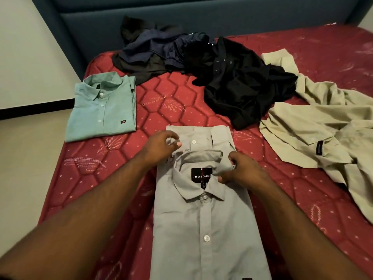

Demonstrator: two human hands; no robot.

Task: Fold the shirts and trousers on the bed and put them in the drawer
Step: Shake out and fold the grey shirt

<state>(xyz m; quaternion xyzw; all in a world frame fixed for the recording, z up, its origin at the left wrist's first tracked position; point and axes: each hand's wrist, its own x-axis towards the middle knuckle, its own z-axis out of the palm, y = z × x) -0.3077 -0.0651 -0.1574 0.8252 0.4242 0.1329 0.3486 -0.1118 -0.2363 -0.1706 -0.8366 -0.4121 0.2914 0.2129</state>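
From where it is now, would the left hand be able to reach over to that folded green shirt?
Probably yes. The folded green shirt lies up and to the left of the left hand, with only bare red mattress between them. But that hand is pinching the grey shirt, so it would need to let go first.

L hand: reaching fwd, fingers curling, pinching cloth.
R hand: gripping cloth, fingers curling.

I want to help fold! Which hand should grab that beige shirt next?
The right hand, probably. The beige shirt lies crumpled on the right side of the bed, nearer that hand. But it is pinching the grey shirt collar now, so it must let go first.
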